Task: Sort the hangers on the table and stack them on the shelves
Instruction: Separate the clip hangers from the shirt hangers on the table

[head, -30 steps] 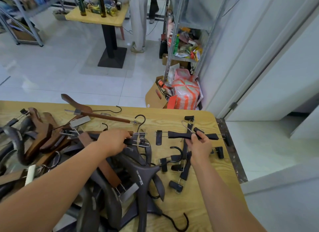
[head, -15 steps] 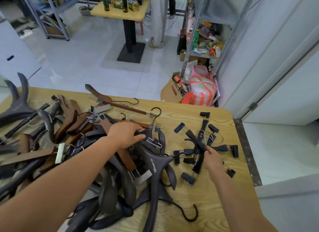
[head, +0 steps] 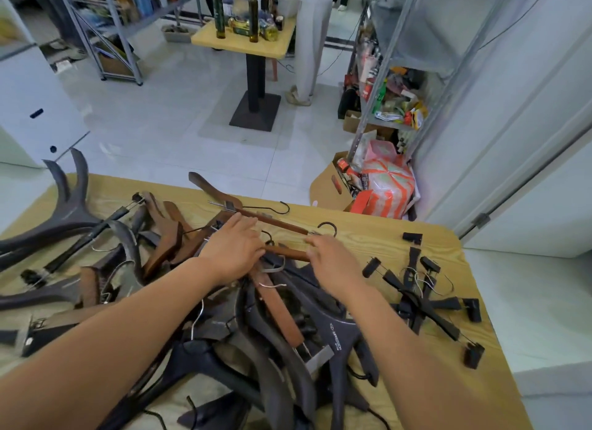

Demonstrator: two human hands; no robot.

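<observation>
Head view, the only one on offer. Light wooden desk (head: 368, 237) buried under a tangled heap of dark grey plastic and brown wooden coat hangers (head: 179, 237), sprawling from the left edge to the middle. Off to the right, well apart from the heap, a small cluster of black clip hangers with wire hooks (head: 419, 288), looking already sorted. Left hand (head: 235, 250) down on the heap's far side, fingers curled over a brown wooden bar hanger (head: 288, 253). Right hand (head: 331, 260) at the same bar's right end, fingers bent around it; whether fully clamped, hard to tell, thumb side hidden. A second long brown wooden hanger with a black hook (head: 256, 212) just beyond the fingertips. Metal shelving unit (head: 397, 77) at the far right past the desk, crammed with packets.

Step in hand, by the look of it: still sorting, pulling brown wooden ones free. Next move calls for lifting the bar clear without snagging hooks on neighbours, then laying it with its own kind. Stacking on shelves not yet begun.
</observation>
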